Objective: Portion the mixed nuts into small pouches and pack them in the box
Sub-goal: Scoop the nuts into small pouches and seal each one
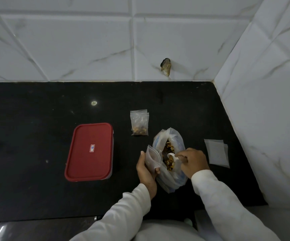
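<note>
Sleeves: white sleeves [123, 211] reach in from the near edge of the black worktop [36, 136], one on each arm.
Left hand: the left hand [146, 169] grips a small clear pouch [152, 158] from its left side, with the fingers curled round it and the mouth held open. It touches the left side of the bag.
Right hand: the right hand [193, 161] pinches the handle of a white spoon [172, 156], whose bowl lies in the bag's mouth.
Bag: the clear plastic bag [170, 181] stands open near the near edge, right of centre, with mixed nuts [167, 150] inside.
Filled pouch: the filled pouch [139, 123] lies flat just behind the bag, with nuts at its bottom.
Box: the box [90, 152] sits left of the hands, with its red lid on.
Spare pouches: the spare pouches [216, 153] lie flat and overlapping by the right edge.
</note>
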Demonstrator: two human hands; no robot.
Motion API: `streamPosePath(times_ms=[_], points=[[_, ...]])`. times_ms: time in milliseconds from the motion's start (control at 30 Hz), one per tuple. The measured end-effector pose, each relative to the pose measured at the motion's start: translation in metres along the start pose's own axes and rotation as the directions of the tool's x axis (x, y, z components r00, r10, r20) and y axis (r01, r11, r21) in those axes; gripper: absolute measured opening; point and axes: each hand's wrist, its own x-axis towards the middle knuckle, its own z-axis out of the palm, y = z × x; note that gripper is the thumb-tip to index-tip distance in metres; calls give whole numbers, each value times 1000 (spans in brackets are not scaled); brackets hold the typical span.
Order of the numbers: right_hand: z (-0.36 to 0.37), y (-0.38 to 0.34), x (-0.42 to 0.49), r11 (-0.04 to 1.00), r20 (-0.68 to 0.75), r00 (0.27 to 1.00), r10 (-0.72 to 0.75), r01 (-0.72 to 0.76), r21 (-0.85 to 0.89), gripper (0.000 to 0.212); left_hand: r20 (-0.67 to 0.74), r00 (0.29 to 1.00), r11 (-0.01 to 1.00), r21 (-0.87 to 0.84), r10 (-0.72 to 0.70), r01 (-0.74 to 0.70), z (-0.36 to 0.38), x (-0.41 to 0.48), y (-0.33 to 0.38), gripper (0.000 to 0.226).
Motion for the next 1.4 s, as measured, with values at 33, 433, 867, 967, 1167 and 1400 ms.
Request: streamPosePath(times_ms=[33,433,867,967,1167,1400], points=[[0,0,1,999,-4,1000,11,-10,40,23,-6,1000,1000,-4,-1,1,1,0,0,60],[12,-7,-2,967,72,995,63,-78,243,19,-9,1000,998,-68,7,-8,2,-2,2,54],[20,14,-1,710,185,935,302,-351,611,30,10,1000,999,-23,28,-28,-3,-8,8,47],[20,23,-4,645,159,927,340,-353,678,29,14,998,998,26,56,-56,-6,-7,12,46],[6,25,-15,600,65,941,331,-263,755,26,78,979,972,127,191,-199,-7,-5,16,34],[-24,-8,-46,520,-61,977,206,-56,853,26,107,975,958,194,193,-210,-6,-7,20,29]])
